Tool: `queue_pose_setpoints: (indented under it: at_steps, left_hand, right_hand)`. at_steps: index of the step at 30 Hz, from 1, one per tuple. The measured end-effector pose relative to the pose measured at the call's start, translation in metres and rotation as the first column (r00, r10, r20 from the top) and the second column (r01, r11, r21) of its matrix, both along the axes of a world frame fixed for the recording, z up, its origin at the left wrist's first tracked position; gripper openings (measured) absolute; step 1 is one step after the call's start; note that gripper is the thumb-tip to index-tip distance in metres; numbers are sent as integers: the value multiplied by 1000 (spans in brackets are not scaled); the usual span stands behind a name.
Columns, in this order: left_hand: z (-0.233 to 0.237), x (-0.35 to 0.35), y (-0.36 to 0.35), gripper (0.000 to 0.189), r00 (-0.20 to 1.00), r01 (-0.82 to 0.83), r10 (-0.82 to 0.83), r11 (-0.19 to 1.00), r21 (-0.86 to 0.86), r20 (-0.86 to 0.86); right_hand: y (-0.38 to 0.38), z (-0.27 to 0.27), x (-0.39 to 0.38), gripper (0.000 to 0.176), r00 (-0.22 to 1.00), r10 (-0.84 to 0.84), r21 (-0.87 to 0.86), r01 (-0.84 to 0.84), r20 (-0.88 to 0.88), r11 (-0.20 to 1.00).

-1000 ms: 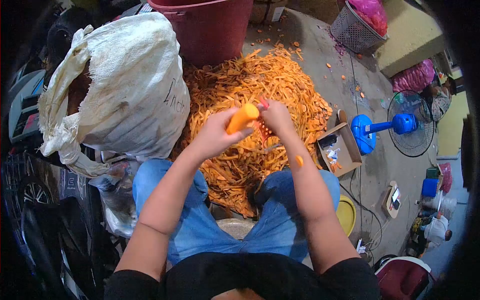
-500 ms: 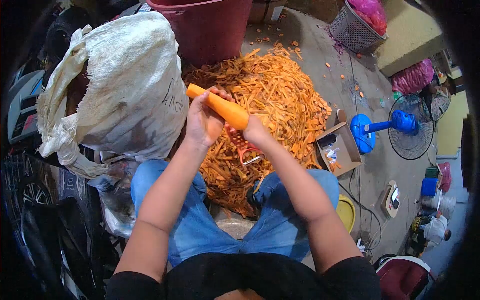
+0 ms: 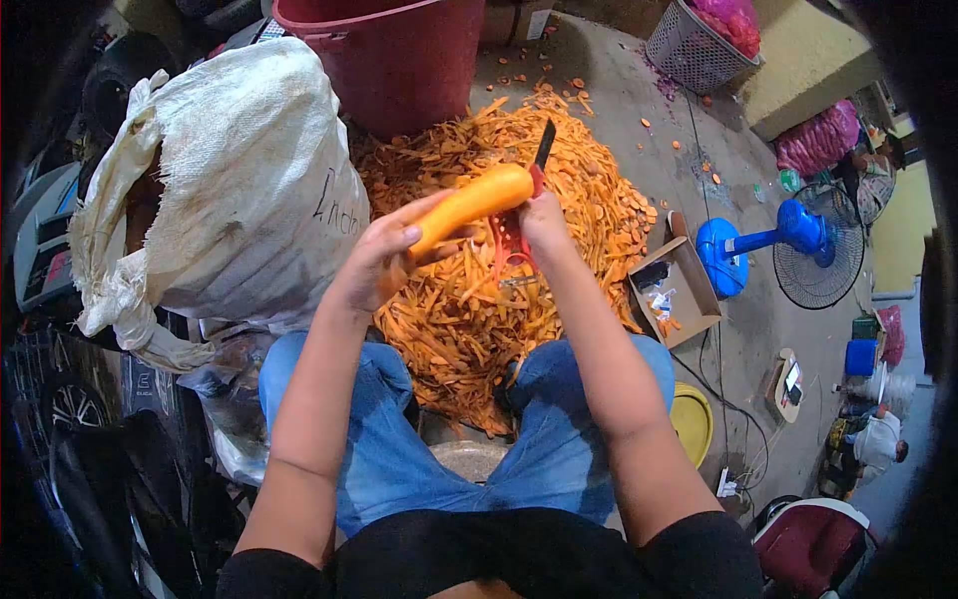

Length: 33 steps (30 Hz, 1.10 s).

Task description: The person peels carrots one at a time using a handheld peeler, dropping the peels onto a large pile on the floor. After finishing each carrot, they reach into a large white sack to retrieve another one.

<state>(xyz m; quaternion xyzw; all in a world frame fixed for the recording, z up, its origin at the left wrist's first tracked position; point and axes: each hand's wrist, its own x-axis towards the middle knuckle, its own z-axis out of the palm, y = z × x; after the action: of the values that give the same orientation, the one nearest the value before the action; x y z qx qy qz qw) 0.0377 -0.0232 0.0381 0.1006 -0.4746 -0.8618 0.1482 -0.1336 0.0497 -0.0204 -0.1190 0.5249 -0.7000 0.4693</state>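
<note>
A peeled orange carrot [image 3: 469, 207] lies slanted in front of me, its near end gripped by my left hand [image 3: 377, 255]. At its far end is my right hand [image 3: 545, 222], closed around a knife [image 3: 545, 145] with a dark blade pointing up and away and a bit of red handle showing. A red peeler [image 3: 507, 248] hangs below the same hand, its metal blade towards me; the fingers hide how it is held. Under both hands spreads a large heap of carrot peelings [image 3: 459, 329].
A white woven sack [image 3: 249, 170] bulges at the left, beside a maroon tub [image 3: 399, 70]. To the right stand an open cardboard box [image 3: 699, 290] and a blue fan [image 3: 723, 255] with cables on the floor. A mesh basket [image 3: 689, 50] is at the back.
The carrot has turned so its far end points up and right. My left hand has moved left and down to its near end. The knife blade has come into view at my right hand.
</note>
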Motion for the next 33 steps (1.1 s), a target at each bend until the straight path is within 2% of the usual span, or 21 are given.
queue_pose_setpoints:
  at_steps: [1, 2, 3, 5, 7, 9, 11, 12, 13, 15, 16, 17, 19, 20, 24, 26, 27, 29, 30, 32, 33]
  left_hand:
    - [-2, 0, 1, 62, 1000, 2, -2, 1000, 0, 1]
    - [-3, -1, 3, 61, 999, 6, -10, 997, 73, 53]
    - [-2, -3, 5, 59, 994, 6, -22, 989, 146, 103]
    - [-7, -5, 3, 54, 990, 0, -27, 982, 188, 140]
    - [-14, -4, 1, 57, 968, 145, -173, 976, 162, 180]
    - [-17, -5, 3, 62, 970, 168, -193, 971, 169, 146]
    - [-23, -6, 5, 57, 962, 239, -232, 970, -36, 145]
    - [-21, -7, 6, 56, 962, 214, -192, 971, -104, 193]
    - [-18, -8, 7, 56, 962, 216, -193, 971, -103, 193]
    - [-14, -13, 13, 55, 958, -20, 91, 968, -251, 273]
    - [-25, -15, 9, 57, 928, -90, 243, 881, -464, 281]
    - [-30, -15, 8, 57, 927, -93, 246, 882, -462, 284]
    - [-34, -17, 5, 58, 884, -257, 453, 678, -688, 116]
    - [-34, -16, 5, 54, 890, -270, 444, 692, -669, 100]
    - [-28, -15, 5, 51, 903, -222, 397, 754, -618, 161]
    - [-32, -14, 3, 45, 913, -159, 371, 707, -689, 170]
    - [-32, -13, 4, 45, 912, -159, 372, 708, -689, 172]
    - [-32, -12, 4, 44, 898, -36, 346, 675, -737, 273]
    - [-32, -12, 6, 44, 897, -36, 346, 675, -737, 273]
    - [-33, -15, 12, 43, 878, -73, 420, 592, -803, 230]
    - [-33, -16, 13, 43, 867, -90, 454, 546, -833, 204]
  right_hand:
    - [1, 5, -2, 13, 998, -67, -46, 67, 5, 997]
    - [3, 2, -5, 13, 997, -22, -29, 20, -73, 999]
    - [4, 2, -6, 13, 997, -22, -28, 20, -72, 999]
    - [5, 2, -8, 14, 988, 3, -152, -27, -155, 988]
    - [11, 18, -3, 11, 983, 52, -164, -82, -178, 983]
    - [10, 25, -4, 8, 974, 97, -178, -134, -205, 975]
    - [7, 26, -8, 7, 963, 267, -109, -269, -34, 957]
    - [8, 25, -2, 10, 926, 236, -96, -275, -295, 957]
    - [10, 25, -3, 10, 926, 235, -95, -273, -295, 957]
    - [15, 23, -5, 7, 740, 251, 155, -198, -624, 968]
    - [16, 22, -6, 8, 598, 284, 261, -127, -750, 957]
    - [16, 23, -7, 8, 598, 287, 263, -130, -748, 956]
    - [16, 25, -10, 16, 451, 337, 371, -14, -826, 929]
    - [16, 26, -10, 23, 432, 333, 363, -13, -838, 932]
    - [16, 24, -11, 17, 455, 365, 381, -60, -812, 923]
    - [18, 30, -7, 11, 621, 347, 306, -177, -703, 936]
    - [18, 26, -7, 11, 621, 349, 306, -178, -702, 935]
    - [17, 16, -10, 22, 548, 319, 237, -217, -773, 947]
    - [19, 21, -8, 22, 547, 320, 238, -218, -773, 947]
    - [23, 36, -4, 28, 450, 385, 331, -198, -806, 923]
    - [23, 38, -3, 28, 449, 384, 330, -196, -807, 923]
